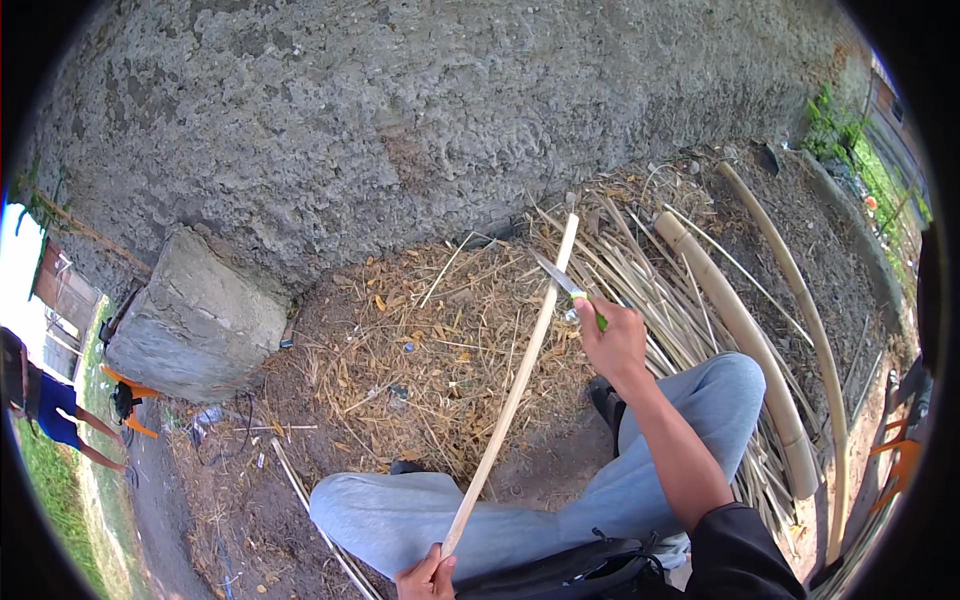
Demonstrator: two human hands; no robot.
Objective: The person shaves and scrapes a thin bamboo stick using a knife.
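My left hand (428,576) is closed around the near end of a long pale bamboo strip (514,398), low in the view by my lap. The strip slants up and away across my legs, its far end pointing toward the wall. My right hand (612,340) grips a knife (562,276) by its green handle. The blade lies against or just over the strip near its far end; I cannot tell whether it cuts in. Below the strip, dry shavings (430,370) and leaves cover the ground.
A rough grey wall (400,130) rises ahead, with a concrete block (200,310) at left. To the right lie many thin bamboo strips (650,290), a thick split bamboo pole (740,345) and a curved one (805,300). Another person (55,400) in blue stands far left.
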